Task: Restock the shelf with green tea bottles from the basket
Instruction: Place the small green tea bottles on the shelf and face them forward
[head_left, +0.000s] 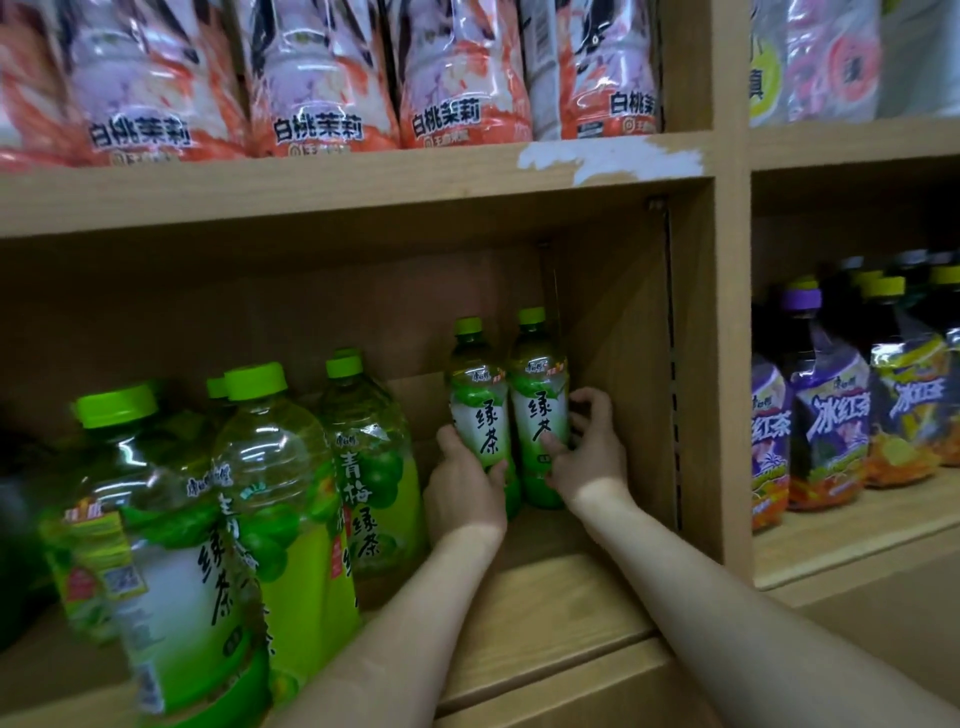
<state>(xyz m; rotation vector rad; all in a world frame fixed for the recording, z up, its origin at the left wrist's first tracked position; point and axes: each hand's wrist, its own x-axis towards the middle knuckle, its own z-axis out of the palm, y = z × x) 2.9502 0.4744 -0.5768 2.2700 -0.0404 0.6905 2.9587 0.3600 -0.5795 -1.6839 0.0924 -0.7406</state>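
Observation:
Two small green tea bottles stand upright side by side deep in the right part of the wooden shelf (545, 597). My left hand (465, 488) grips the left green tea bottle (475, 405) low on its body. The right green tea bottle (537, 395) is held by my right hand (589, 447), thumb across the label and fingers curled round its far side. Both bottles have light green caps and white-green labels. The basket is out of view.
Several large green tea and green plum tea bottles (270, 499) crowd the shelf's left half. A wooden divider (727, 364) walls off the right, with iced red tea bottles (831, 415) beyond. Pink peach jasmine bottles (322, 78) fill the shelf above.

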